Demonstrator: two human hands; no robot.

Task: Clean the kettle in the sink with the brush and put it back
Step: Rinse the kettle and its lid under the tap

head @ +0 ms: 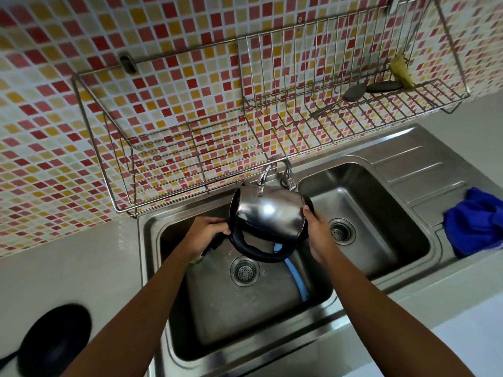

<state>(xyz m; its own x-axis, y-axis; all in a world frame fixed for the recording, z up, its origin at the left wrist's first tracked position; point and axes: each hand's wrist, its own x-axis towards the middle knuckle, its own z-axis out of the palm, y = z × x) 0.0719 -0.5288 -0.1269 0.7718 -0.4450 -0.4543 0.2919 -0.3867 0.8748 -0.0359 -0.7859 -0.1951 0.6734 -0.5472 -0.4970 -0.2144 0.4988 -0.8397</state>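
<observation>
- Stainless steel kettle (269,213) held on its side above the left basin of the double sink (402,170), directly under the faucet (265,176) spout.
- Kettle's black handle (258,250) loops down toward the camera; black rim at each end of the steel body.
- Left hand (205,232) grasps the kettle's left end, fingers curled over the black rim where the handle meets it. A dark item sits under that hand too; cannot tell what it is.
- Right hand (317,229) grips the kettle's right end, thumb up on the black rim.
- Blue strip (295,276) runs along the left basin's right wall, below the kettle; could be the brush handle, cannot confirm.
- Both drain strainers visible, one per basin.
- Blue cloth (475,221) bunched on the drainboard, right of the sink, well apart from the kettle.
- Black round kettle base (55,341) on the desk (81,273), lower left, well away from the sink.
- Wire dish rack (217,126) on the mosaic tile wall above the sink; a couple of dark utensils and a yellowish scrubber (401,70) at its right end.
</observation>
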